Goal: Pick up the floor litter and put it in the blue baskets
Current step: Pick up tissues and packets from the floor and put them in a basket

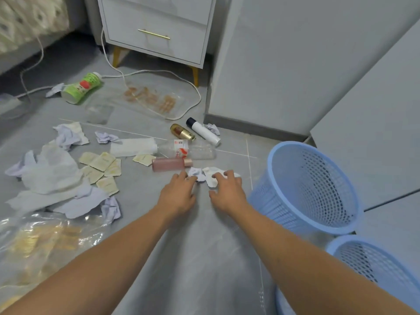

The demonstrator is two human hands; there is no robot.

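Litter covers the grey tiled floor. My left hand (179, 193) rests its fingertips on a small crumpled tissue (196, 172). My right hand (226, 190) has its fingers spread over a crumpled white paper (212, 176) beside it; neither piece is lifted. A blue mesh basket (311, 187) stands just right of my right hand, tilted toward me and holding nothing I can see. A second blue basket (372, 269) sits nearer, at the lower right. A pink bottle (169, 163) and a clear plastic bottle (188, 151) lie just beyond my hands.
Further litter: white tissues and sachets (100, 165) at left, a crinkled plastic bag (41, 244) at lower left, a green bottle (83, 87), a gold bottle (181, 132), a white tube (203, 131), a clear tray (150, 100). A white cable (191, 87) loops before a nightstand (156, 30). A grey wall stands at right.
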